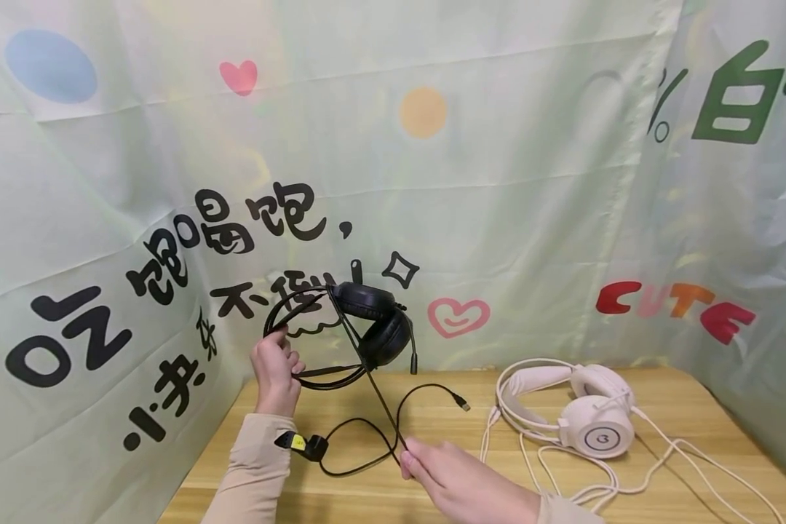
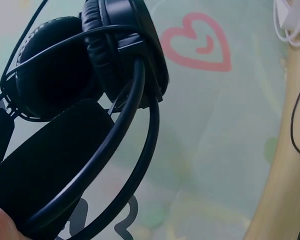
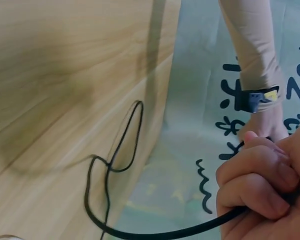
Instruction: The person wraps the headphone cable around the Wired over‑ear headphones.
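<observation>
My left hand [image 1: 278, 367] grips the black headset [image 1: 386, 339] by its headband and holds it up over the table. In the left wrist view the padded ear cups [image 2: 127, 50] and the twin headband tubes show large, with a bit of the left hand [image 2: 1, 222] at the lower corner. A thin microphone [image 1: 413, 362] hangs down from one cup. My right hand [image 1: 461, 480] holds the black cable [image 1: 381, 399], which runs taut down from the headset. The right wrist view shows its curled fingers [image 3: 260, 177] round the cable. Beyond that hand the cable loops to a USB plug [image 1: 461, 402].
A white headset [image 1: 596, 429] lies at the right of the wooden table [image 1: 688, 407], its white cable [image 1: 648, 480] spread in loops beside it. Printed cloth [image 1: 517, 182] hangs behind and along both sides. A black strap with a small camera [image 1: 301, 442] circles my left wrist.
</observation>
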A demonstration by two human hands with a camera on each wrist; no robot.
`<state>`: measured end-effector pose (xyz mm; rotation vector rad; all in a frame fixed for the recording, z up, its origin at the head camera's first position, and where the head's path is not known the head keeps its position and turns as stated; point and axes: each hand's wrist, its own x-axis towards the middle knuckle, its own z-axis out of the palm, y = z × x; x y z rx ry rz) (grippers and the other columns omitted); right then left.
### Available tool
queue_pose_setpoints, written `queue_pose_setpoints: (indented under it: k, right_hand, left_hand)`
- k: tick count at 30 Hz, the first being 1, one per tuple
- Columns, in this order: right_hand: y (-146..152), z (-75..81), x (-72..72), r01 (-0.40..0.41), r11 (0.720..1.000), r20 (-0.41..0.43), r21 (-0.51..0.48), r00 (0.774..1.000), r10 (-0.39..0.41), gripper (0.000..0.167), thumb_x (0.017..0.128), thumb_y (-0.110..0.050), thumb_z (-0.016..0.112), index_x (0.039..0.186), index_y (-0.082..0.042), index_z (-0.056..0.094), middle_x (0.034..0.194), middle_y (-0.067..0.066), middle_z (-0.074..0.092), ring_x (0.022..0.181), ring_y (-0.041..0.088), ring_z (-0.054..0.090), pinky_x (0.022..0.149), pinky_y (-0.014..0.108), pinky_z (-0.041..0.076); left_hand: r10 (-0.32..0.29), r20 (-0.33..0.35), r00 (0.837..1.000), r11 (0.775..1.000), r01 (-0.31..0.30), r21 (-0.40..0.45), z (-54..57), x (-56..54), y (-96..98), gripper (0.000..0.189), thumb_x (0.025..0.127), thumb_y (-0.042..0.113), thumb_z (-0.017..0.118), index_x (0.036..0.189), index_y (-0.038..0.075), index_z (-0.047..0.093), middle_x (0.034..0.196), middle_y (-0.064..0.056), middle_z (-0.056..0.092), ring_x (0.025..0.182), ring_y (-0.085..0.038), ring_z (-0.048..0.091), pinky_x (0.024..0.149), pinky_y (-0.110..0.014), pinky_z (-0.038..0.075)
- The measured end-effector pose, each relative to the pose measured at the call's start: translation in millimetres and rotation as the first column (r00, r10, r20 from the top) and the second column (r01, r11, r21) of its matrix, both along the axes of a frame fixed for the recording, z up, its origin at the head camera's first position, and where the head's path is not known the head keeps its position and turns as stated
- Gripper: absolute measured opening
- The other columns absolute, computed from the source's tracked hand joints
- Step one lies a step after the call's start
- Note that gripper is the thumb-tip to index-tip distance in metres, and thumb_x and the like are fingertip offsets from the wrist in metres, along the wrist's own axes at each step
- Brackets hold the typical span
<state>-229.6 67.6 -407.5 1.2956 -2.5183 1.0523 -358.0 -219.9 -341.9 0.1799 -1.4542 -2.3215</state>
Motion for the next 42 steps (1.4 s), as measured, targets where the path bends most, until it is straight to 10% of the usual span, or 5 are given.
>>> queue_pose_setpoints:
  k: [16, 42]
  right_hand:
    - [16, -8.6, -14.6, 0.047, 0.999, 0.161, -0.002, 0.986, -0.046, 0.034, 0.119, -0.027, 0.032, 0.104, -0.024, 0.062, 0.094, -0.017, 0.062, 0.089, -0.004, 0.058, 0.081, 0.027, 0.056]
    - [33, -23.6, -34.3, 0.083, 0.997, 0.21, -0.001, 0.974, -0.081, 0.031, 0.118, -0.028, 0.036, 0.104, -0.018, 0.062, 0.069, -0.016, 0.036, 0.06, -0.004, 0.033, 0.059, 0.018, 0.038]
  left_hand:
    - [-0.096, -0.008, 0.995, 0.988, 0.097, 0.123, 9.0, -1.6, 7.9, 0.043, 0.105, 0.014, 0.049, 0.065, 0.023, 0.036, 0.047, 0.011, 0.025, 0.04, -0.005, 0.024, 0.042, -0.018, 0.022]
    - [-0.239, -0.055, 0.969, 0.951, 0.246, 0.185, 20.7, 14.2, 24.8, 0.046, 0.106, 0.016, 0.049, 0.064, 0.022, 0.033, 0.049, 0.01, 0.024, 0.038, -0.005, 0.022, 0.039, -0.018, 0.022]
